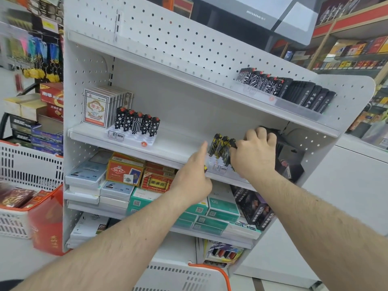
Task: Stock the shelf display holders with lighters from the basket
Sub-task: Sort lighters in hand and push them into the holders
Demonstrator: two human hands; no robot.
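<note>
**Seating the yellow lighters**

Right hand is curled round a lighter at 3 o'clock of the yellow row in the holder — push it straight down. Left hand pinches something small, index pointing. Basket sits at 6 o'clock.

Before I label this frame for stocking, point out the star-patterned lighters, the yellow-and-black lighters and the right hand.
star-patterned lighters [137, 122]: head view, on the body of a middle lighter.
yellow-and-black lighters [219, 147]: head view, on a lighter left of the hand.
right hand [255, 152]: head view, on the back of the hand.
</note>
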